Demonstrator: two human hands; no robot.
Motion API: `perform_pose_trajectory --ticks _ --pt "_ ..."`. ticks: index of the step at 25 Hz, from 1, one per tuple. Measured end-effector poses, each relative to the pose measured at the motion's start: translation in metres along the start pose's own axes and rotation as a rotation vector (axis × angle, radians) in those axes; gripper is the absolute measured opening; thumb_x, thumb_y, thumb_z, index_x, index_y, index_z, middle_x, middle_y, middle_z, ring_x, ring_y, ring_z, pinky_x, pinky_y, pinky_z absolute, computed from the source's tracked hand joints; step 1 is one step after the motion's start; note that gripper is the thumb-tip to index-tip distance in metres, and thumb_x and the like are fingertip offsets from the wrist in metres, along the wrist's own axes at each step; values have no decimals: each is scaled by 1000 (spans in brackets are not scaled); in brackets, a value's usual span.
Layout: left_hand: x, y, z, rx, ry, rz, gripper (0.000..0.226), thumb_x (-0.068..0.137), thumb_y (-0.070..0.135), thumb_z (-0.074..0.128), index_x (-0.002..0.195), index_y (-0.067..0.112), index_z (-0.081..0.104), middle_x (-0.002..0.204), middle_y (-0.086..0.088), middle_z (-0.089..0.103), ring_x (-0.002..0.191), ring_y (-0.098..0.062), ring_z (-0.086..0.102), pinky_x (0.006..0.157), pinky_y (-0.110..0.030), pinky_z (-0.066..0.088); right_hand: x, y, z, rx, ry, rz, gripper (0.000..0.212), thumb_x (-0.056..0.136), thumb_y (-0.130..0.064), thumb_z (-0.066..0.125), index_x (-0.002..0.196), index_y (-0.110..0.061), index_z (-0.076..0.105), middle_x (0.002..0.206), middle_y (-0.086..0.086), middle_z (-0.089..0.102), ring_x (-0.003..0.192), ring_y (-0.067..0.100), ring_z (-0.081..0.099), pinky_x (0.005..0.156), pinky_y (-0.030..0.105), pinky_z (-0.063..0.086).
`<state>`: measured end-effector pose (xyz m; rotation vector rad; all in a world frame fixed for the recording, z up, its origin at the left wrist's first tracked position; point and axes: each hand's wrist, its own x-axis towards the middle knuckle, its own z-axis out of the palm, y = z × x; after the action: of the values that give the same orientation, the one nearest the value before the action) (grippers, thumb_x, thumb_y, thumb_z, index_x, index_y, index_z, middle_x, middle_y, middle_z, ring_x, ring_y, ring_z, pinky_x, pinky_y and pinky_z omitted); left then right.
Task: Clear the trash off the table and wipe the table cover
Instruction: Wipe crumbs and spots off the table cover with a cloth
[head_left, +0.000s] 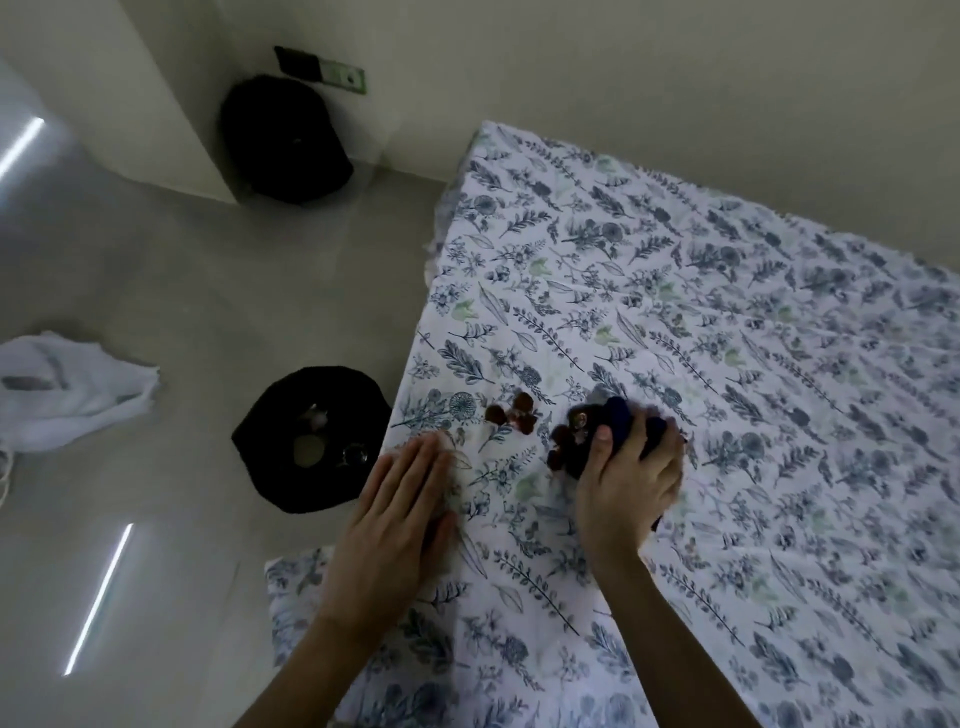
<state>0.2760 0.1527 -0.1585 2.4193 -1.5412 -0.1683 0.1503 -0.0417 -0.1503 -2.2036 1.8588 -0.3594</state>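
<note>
A white table cover (727, 338) printed with blue leaves and flowers lies over the table. My right hand (631, 478) is closed around a dark blue cloth (623, 421) pressed on the cover. Small brown scraps of trash (517, 410) lie just left of the cloth, some touching it. My left hand (402, 512) rests flat, fingers together, on the cover at the table's left edge. On the floor beside that edge stands a black bin (270, 452) holding a few pieces of trash.
A second black bin or bag (285, 140) sits by the wall corner under a wall socket (343, 78). A crumpled white cloth (67, 384) lies on the grey floor at the left. The wall runs behind the table.
</note>
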Motion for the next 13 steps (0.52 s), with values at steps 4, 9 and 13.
perform_pose_trajectory --ticks 4,9,13 --pt "-3 7 3 -21 17 -65 56 100 34 36 149 11 27 159 -7 24 149 -19 18 117 -41 25 6 -28 12 -9 -32 -190 59 96 -48 24 139 -13 41 149 19 34 136 40 29 105 57 30" --pt "-20 17 3 -58 51 -150 55 99 30 37 149 9 27 158 -7 25 148 -18 18 120 -36 19 1 -56 20 34 -53 -267 59 97 -48 24 137 -10 42 148 20 34 134 40 31 104 56 31" --pt "-22 14 2 -31 24 -159 55 101 30 36 150 10 23 159 -7 23 149 -18 17 118 -38 22 -5 -73 25 48 -53 -310 57 97 -47 27 135 -9 44 146 21 37 131 40 34 103 57 34"
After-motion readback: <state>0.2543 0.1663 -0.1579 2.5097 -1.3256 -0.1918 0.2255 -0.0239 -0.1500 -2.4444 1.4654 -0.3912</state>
